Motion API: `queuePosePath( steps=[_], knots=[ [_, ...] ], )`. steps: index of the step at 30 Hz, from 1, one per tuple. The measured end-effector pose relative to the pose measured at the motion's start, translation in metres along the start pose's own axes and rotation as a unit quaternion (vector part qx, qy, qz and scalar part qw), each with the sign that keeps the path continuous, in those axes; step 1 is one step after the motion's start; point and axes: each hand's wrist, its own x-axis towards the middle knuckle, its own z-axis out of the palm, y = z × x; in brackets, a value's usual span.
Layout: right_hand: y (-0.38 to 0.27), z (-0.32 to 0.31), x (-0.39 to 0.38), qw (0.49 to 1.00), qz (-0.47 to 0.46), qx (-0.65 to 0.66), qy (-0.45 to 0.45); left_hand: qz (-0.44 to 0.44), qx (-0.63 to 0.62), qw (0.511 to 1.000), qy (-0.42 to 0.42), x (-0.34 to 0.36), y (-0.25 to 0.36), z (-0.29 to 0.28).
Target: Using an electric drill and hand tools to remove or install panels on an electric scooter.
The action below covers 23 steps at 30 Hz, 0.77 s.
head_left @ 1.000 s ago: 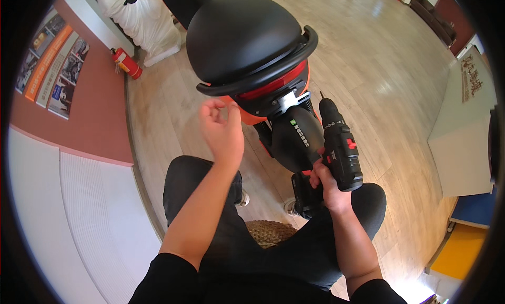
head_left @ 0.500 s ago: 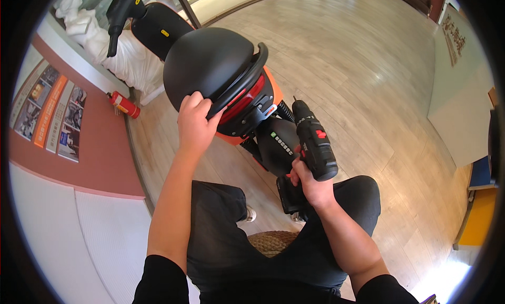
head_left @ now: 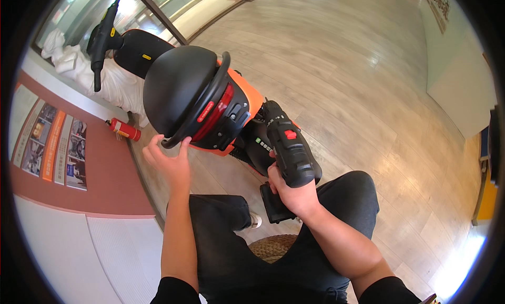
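An electric scooter with a black seat and orange body panels stands before me, its rear toward me. A black grab rail curves round the back of the seat. My left hand has its thumb and fingers around the rail's near lower end. Below the rail are a red tail light and a black bracket with bolts. My right hand grips a black cordless drill by its handle, pointing away from me beside the scooter's rear. Its tip overlaps the scooter's side; contact is unclear. The drill partly hides the rear fender.
A red fire extinguisher stands by the left wall. White draped sheeting lies beyond it, near the handlebar. Wooden flooring stretches right toward a pale panel. I sit on a woven seat.
My left hand has shifted from the seat's side to the rail's lower end. The drill has moved left, closer to the scooter's rear. My view has turned slightly.
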Motion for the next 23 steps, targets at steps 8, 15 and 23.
queuePosePath(
  steps=[8, 15, 23],
  knots=[
    [-0.008, -0.005, 0.001, 0.999, 0.015, 0.026, 0.012, 0.054, -0.019, 0.983, -0.175, 0.022, -0.020, 0.011],
    [-0.002, -0.007, 0.006, 1.000, -0.010, -0.009, 0.021, 0.036, -0.067, 0.989, -0.129, 0.017, -0.028, 0.022],
    [-0.011, -0.014, -0.002, 1.000, 0.003, -0.015, 0.002, -0.027, -0.080, 0.977, -0.197, 0.023, -0.042, 0.015]
  ],
)
